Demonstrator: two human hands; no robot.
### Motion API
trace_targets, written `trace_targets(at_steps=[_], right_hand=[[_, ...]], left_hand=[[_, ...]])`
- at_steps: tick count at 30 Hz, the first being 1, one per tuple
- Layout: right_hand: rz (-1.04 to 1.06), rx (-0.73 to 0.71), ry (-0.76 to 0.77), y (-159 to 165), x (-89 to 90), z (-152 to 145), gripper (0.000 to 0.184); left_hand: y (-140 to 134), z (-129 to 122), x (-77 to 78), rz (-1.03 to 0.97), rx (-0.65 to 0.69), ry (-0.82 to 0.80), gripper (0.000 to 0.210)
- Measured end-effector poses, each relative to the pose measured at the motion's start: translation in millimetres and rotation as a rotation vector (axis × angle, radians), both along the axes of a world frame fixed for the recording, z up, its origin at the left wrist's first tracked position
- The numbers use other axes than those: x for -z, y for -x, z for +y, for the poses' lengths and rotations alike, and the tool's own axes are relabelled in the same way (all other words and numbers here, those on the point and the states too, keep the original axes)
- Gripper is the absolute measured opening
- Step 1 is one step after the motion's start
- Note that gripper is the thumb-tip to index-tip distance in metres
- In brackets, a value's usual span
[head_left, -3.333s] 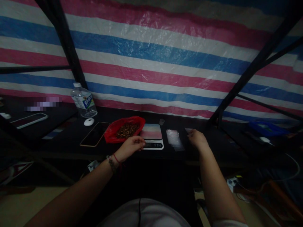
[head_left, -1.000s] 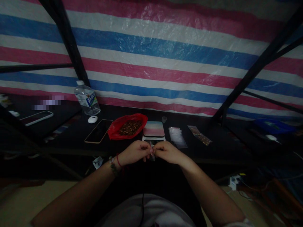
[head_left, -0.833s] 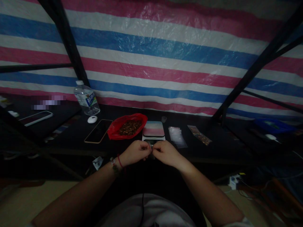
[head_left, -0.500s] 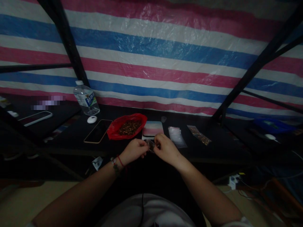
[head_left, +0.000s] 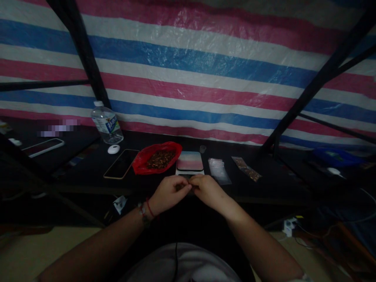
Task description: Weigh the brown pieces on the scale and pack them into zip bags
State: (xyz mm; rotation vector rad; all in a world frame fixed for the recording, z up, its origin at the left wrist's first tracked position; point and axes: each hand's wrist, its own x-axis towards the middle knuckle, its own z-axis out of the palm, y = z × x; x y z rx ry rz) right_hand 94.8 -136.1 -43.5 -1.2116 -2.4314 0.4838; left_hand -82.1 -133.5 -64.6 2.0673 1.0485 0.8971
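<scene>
Pinch: your left hand and right hand, closed on a small brown-filled packet, mostly hidden
12 o'clock: flat white-based scale, just beyond
10 o'clock: open red plastic bag

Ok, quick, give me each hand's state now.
Left hand: closed on something brownish, too dim to identify.
Right hand: fingers curled closed, meeting the left; whether it holds anything is hidden.

Dim, murky light, pale glare on the striped sheet, deep shadow beneath the table.
</scene>
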Motion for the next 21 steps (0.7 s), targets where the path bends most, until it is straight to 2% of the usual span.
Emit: trace_targets(at_steps=[2, 4, 5, 7, 9, 14, 16, 18, 21], right_hand=[[0.089, -0.033, 0.010, -4, -1.9, 1, 0.024], [0.179, -0.056, 0.022, -9, -4.0, 2, 0.032], [0.213, -0.055, 0.033, -12, -5.1, 3, 0.034], [0.254, -0.040, 0.070, -17, -6.6, 5, 0.035], [0.274, -0.011, 0.095, -22, -7.0, 7, 0.037], [0.354, 0.035, 0.083, -24, -2.1, 13, 0.039], [0.395, 0.051, 0.075, -24, 0.9, 16, 0.038], [0.427, 0.070, 0.053, -24, 3.3, 18, 0.035], [0.479, 0.107, 0.038, -27, 5.5, 22, 0.032]], left_hand=[[6, 4, -5.9, -0.065, -0.073, -0.146, 0.024], [14, 13, -6.7, -0.106, -0.003, -0.108, 0.039], [18, 19, -5.0, -0.117, 0.082, -0.008, 0.045], [26, 31, 1.1, -0.143, 0.252, 0.266, 0.042], [32, 40, 8.3, -0.235, 0.293, 0.464, 0.037], [29, 37, 18.1, -0.569, 0.256, 0.709, 0.038], [24, 33, 18.0, -0.616, 0.255, 0.770, 0.043], [21, 32, 15.4, -0.596, 0.231, 0.776, 0.046], [26, 40, 5.9, -0.556, 0.083, 0.634, 0.044]])
